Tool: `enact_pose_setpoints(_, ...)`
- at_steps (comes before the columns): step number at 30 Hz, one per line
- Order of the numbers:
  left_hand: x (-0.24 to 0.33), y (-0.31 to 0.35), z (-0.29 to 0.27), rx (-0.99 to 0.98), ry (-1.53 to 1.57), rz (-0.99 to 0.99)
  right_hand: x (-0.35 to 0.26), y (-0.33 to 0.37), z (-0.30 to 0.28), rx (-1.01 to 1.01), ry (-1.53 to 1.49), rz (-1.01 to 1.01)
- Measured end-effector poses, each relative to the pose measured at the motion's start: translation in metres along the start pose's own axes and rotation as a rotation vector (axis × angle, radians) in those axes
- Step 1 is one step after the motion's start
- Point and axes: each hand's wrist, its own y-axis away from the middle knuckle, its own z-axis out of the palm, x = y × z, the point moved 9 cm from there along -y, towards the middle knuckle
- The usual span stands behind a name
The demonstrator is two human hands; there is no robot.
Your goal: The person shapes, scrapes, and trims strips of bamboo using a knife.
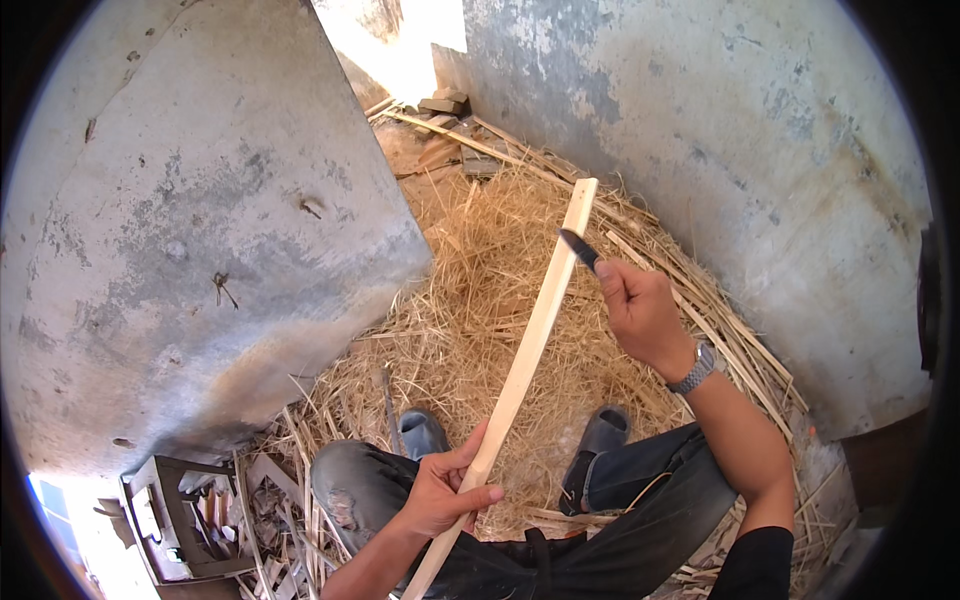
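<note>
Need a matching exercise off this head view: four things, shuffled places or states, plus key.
Things:
1. wooden strip
2. knife
3. wristwatch
4. straw-like litter

Places or states:
A. silver, with a metal band
B. strewn loose underfoot
C. gripped toward its lower end by the left hand
D. dark, held in the right hand

Pairs: 1-C, 2-D, 3-A, 4-B

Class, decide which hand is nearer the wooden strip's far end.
Right. The right hand is beside the wooden strip, a little short of its far end; the left hand grips it nearer the person.
</note>
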Motion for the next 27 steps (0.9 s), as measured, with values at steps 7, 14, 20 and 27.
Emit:
enact_pose_setpoints(7, 0.005, -0.006, -0.001, 0.007, -0.046, 0.064, -0.013, 0.012, 0.014, -0.131, -0.020, -0.004)
enact_pose_setpoints(14, 0.008, -0.006, -0.006, 0.050, -0.061, 0.086, -0.030, 0.036, 0.042, -0.232, -0.066, -0.061)
enact_pose_setpoints(20, 0.010, -0.005, -0.010, 0.048, -0.025, 0.143, -0.057, 0.061, 0.064, -0.413, -0.106, -0.103)
enact_pose_setpoints(27, 0.012, -0.003, -0.012, 0.037, -0.032, 0.156, -0.055, 0.077, 0.077, -0.440, -0.159, -0.064)
